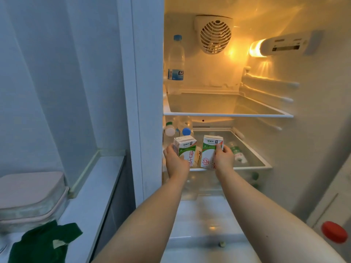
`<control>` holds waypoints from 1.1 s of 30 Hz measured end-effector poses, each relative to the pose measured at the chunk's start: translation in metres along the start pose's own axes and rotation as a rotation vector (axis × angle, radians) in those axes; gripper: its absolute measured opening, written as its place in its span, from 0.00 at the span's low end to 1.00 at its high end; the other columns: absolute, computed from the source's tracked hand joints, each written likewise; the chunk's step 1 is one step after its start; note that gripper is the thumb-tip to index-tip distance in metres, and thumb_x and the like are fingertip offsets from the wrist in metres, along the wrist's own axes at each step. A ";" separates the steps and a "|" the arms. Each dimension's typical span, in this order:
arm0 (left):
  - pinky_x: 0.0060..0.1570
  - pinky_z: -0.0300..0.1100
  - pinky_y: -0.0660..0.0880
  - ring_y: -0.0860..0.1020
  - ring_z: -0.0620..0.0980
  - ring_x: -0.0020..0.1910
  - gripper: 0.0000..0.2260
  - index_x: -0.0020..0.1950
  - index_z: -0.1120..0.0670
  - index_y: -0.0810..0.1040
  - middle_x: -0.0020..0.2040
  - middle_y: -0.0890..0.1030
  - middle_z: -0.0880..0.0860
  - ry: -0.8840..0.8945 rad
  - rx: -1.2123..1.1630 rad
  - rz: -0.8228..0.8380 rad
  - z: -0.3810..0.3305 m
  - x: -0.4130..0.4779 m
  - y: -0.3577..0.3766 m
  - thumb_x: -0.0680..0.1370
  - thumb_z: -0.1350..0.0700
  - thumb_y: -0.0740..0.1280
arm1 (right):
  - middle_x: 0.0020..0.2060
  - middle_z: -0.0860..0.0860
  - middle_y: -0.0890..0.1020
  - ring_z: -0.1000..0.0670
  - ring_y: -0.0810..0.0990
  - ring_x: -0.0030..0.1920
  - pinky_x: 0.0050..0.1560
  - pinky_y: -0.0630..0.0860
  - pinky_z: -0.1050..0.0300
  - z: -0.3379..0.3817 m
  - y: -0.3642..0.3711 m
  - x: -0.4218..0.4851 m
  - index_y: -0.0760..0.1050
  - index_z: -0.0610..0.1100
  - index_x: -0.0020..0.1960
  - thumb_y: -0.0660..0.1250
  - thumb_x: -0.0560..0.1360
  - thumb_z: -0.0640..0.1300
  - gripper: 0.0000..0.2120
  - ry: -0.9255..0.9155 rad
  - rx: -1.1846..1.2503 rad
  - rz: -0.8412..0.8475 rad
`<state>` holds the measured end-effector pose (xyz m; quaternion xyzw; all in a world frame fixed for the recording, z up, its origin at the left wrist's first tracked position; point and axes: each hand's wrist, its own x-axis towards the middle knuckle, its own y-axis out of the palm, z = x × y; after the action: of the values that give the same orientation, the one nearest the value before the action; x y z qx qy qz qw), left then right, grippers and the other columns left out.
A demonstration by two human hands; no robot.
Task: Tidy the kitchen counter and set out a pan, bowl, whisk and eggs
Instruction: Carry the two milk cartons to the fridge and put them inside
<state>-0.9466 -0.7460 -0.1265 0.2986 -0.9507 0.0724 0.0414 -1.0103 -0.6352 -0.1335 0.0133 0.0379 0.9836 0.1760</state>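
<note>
I face an open fridge. My left hand grips a white and green milk carton at the front of the lower glass shelf. My right hand grips a second milk carton just to its right. Both cartons stand upright, side by side, a small gap between them. No pan, bowl, whisk or eggs are in view.
A water bottle stands on the upper shelf. Several small bottles sit behind the cartons, one green-labelled bottle lies to the right. A red cap shows in the door. Left: a pink lidded container and green cloth on the counter.
</note>
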 end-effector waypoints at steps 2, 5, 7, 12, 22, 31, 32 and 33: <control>0.55 0.42 0.77 0.72 0.51 0.64 0.20 0.66 0.54 0.68 0.61 0.69 0.49 -0.007 -0.047 0.007 0.003 0.005 0.000 0.77 0.71 0.61 | 0.51 0.43 0.80 0.47 0.78 0.47 0.44 0.73 0.57 -0.003 0.001 0.003 0.75 0.38 0.60 0.57 0.82 0.42 0.13 0.001 0.001 0.017; 0.57 0.48 0.78 0.72 0.49 0.63 0.22 0.69 0.50 0.67 0.58 0.69 0.46 -0.006 -0.066 0.002 0.008 0.009 0.001 0.79 0.69 0.59 | 0.52 0.43 0.81 0.45 0.79 0.49 0.44 0.75 0.57 -0.007 0.005 0.009 0.76 0.39 0.58 0.57 0.81 0.42 0.12 -0.025 -0.025 0.038; 0.53 0.45 0.79 0.74 0.48 0.60 0.22 0.69 0.49 0.67 0.61 0.72 0.48 -0.001 -0.086 -0.004 0.012 0.012 0.003 0.79 0.68 0.58 | 0.54 0.42 0.81 0.44 0.80 0.50 0.51 0.77 0.50 -0.010 0.011 0.010 0.76 0.42 0.57 0.57 0.81 0.42 0.10 -0.028 -0.013 0.082; 0.35 0.27 0.72 0.74 0.44 0.52 0.18 0.68 0.49 0.69 0.61 0.76 0.50 0.041 0.026 -0.074 0.021 0.019 0.005 0.81 0.64 0.56 | 0.47 0.50 0.81 0.47 0.80 0.50 0.53 0.78 0.46 -0.017 0.023 0.004 0.75 0.50 0.52 0.55 0.82 0.42 0.11 -0.025 0.010 0.250; 0.51 0.44 0.78 0.78 0.52 0.59 0.17 0.67 0.51 0.69 0.62 0.77 0.51 0.043 0.167 -0.119 0.030 0.020 0.006 0.79 0.58 0.64 | 0.56 0.45 0.79 0.47 0.79 0.55 0.45 0.78 0.57 -0.025 0.025 0.000 0.75 0.46 0.60 0.54 0.82 0.39 0.13 -0.062 -0.011 0.272; 0.50 0.45 0.79 0.79 0.53 0.58 0.17 0.67 0.50 0.69 0.61 0.78 0.51 0.006 0.194 -0.162 0.031 0.016 0.010 0.78 0.56 0.65 | 0.55 0.46 0.80 0.47 0.79 0.55 0.50 0.78 0.52 -0.024 0.022 0.000 0.75 0.49 0.59 0.55 0.82 0.38 0.13 -0.082 -0.079 0.305; 0.50 0.44 0.79 0.79 0.52 0.58 0.16 0.66 0.50 0.70 0.61 0.78 0.52 0.001 0.195 -0.168 0.030 0.015 0.010 0.78 0.56 0.65 | 0.54 0.47 0.80 0.48 0.79 0.54 0.51 0.78 0.51 -0.022 0.021 -0.001 0.75 0.49 0.58 0.55 0.82 0.38 0.13 -0.076 -0.088 0.307; 0.49 0.43 0.78 0.79 0.52 0.57 0.15 0.65 0.51 0.70 0.61 0.78 0.52 -0.001 0.205 -0.173 0.028 0.015 0.009 0.79 0.56 0.65 | 0.54 0.47 0.80 0.48 0.79 0.55 0.52 0.78 0.50 -0.021 0.021 0.000 0.75 0.50 0.57 0.55 0.81 0.38 0.13 -0.079 -0.090 0.307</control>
<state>-0.9651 -0.7513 -0.1538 0.3824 -0.9089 0.1652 0.0162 -1.0181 -0.6560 -0.1529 0.0495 -0.0158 0.9983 0.0252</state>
